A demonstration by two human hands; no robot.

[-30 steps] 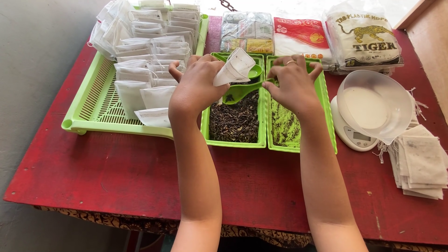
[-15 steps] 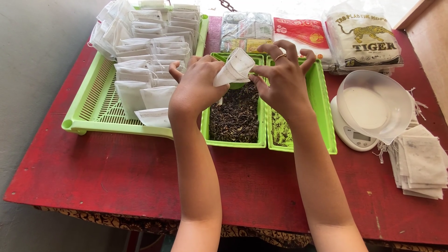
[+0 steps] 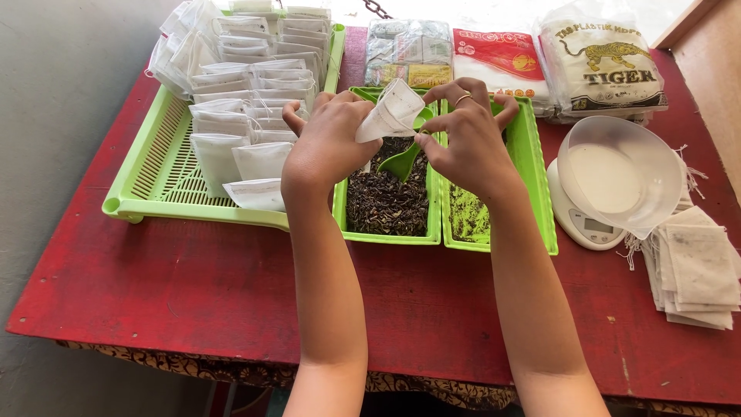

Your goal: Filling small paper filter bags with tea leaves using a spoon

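My left hand holds a small white paper tea bag up over the narrow green tray of dark dried tea leaves. My right hand grips a green plastic scoop, whose bowl hangs just under the bag and above the leaves. Right beside it, under my right wrist, lies a second green tray with green powder.
A large green slotted tray on the left carries several filled white bags. A white scale with a bowl stands at the right, a stack of flat empty bags near it. Plastic packets line the back of the red table.
My right hand left the powder tray, came over to the bag, and now holds the green scoop raised under it. My left hand has kept the bag in place.
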